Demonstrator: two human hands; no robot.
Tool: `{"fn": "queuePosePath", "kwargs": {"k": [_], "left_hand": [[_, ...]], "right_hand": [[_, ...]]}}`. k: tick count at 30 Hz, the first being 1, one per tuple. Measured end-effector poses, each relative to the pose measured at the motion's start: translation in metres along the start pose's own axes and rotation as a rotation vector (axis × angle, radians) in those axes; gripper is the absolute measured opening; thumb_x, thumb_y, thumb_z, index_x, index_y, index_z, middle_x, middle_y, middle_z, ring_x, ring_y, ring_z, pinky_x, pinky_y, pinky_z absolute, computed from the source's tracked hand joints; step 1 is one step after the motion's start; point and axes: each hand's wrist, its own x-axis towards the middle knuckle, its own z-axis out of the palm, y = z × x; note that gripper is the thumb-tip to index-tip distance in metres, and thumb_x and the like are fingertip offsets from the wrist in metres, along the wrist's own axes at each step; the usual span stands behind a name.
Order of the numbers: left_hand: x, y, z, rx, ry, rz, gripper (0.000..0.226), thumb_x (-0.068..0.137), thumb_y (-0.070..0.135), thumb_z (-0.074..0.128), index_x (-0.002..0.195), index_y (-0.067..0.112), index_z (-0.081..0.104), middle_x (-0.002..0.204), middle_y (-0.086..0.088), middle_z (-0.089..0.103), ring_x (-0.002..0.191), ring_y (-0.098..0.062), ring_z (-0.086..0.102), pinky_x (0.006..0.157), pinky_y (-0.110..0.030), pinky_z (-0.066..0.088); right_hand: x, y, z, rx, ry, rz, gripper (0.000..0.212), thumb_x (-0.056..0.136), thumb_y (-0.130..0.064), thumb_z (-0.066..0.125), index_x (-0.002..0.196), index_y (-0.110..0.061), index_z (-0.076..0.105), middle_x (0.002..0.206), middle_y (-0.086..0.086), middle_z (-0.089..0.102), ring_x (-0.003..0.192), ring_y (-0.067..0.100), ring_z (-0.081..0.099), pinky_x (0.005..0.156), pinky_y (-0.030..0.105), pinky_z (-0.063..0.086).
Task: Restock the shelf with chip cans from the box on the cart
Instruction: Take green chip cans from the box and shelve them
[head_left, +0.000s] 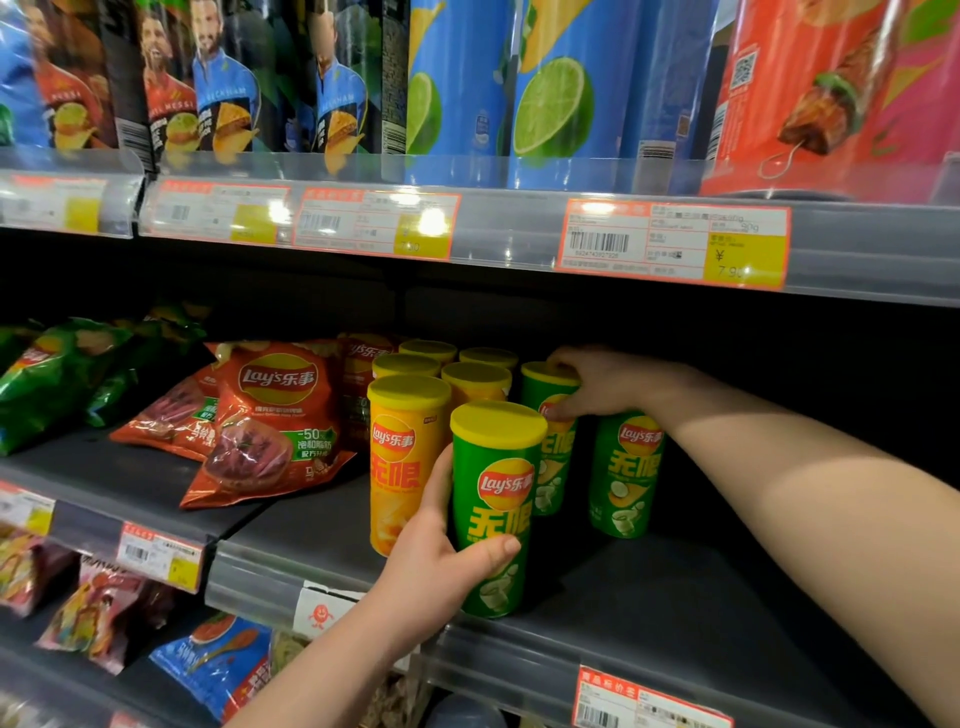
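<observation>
Head camera: left hand (441, 566) grips a green can (496, 499) just right of the yellow can (402, 457); right hand (602, 382) clasps a second green can (556, 457) farther back-right.

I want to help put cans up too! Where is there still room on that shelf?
The biggest bare patch of shelf lies right of the rightmost green can, under the right arm. A smaller gap sits between that can and the front green can. Left of there it is crowded: yellow cans packed close, then red chip bags.
</observation>
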Motion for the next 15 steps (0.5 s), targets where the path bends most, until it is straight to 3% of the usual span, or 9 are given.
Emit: {"fn": "queuePosePath", "kwargs": {"k": [6, 11, 15], "left_hand": [[0.0009, -0.0009, -0.0006, -0.004, -0.012, -0.011, 0.077, 0.063, 0.031, 0.073, 0.117, 0.059, 0.027, 0.119, 0.025, 0.054, 0.108, 0.003, 0.058, 0.091, -0.023, 0.051], [0.0002, 0.0006, -0.0003, -0.010, -0.011, -0.020, 0.075, 0.062, 0.031, 0.073, 0.115, 0.058, 0.027, 0.115, 0.026, 0.053, 0.103, 0.010, 0.058, 0.082, -0.016, 0.051], [0.0003, 0.0001, -0.0010, 0.013, -0.002, -0.018, 0.080, 0.069, 0.028, 0.077, 0.115, 0.063, 0.021, 0.118, 0.025, 0.052, 0.108, 0.002, 0.057, 0.086, -0.017, 0.049]], "right_hand": [[0.0111, 0.0019, 0.0016, -0.060, 0.080, 0.038, 0.052, 0.080, -0.026, 0.072, 0.126, -0.016, 0.049, 0.125, 0.009, 0.055, 0.109, 0.023, 0.053, 0.080, 0.025, 0.042], [0.0120, -0.0016, 0.0057, -0.175, 0.153, 0.055, 0.056, 0.078, -0.036, 0.073, 0.124, -0.016, 0.048, 0.127, 0.007, 0.052, 0.114, 0.024, 0.051, 0.078, 0.024, 0.037], [0.0067, 0.0027, -0.0019, -0.029, 0.048, 0.074, 0.066, 0.079, -0.034, 0.074, 0.133, -0.017, 0.042, 0.132, 0.009, 0.050, 0.114, 0.024, 0.051, 0.079, 0.024, 0.039]]}}
